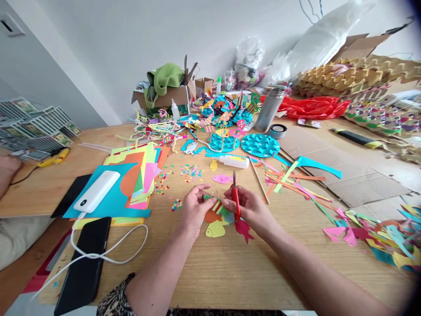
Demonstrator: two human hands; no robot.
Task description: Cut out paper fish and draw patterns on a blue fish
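My left hand [194, 206] is closed, pinching a green paper fish [217, 205] with light stripes between thumb and fingers. Red-handled scissors [236, 204] are in my right hand [250, 205], their blades pointing up and away from me. The fingertips of that hand are at the striped fish's right end; whether they grip it I cannot tell. Under and below my hands lie a yellow paper fish [215, 229], a dark pink one [244, 230] and an orange piece [211, 217], partly covered. Just beyond are a pink fish [222, 178] and a small yellow fish [213, 165].
A glue bottle [239, 161] and a wooden stick [259, 181] lie past my hands. Coloured paper sheets [121, 175], a white power bank [98, 190] and a phone [86, 263] are left. Paper scraps [391, 237] cover the right. A metal flask [269, 109] stands behind.
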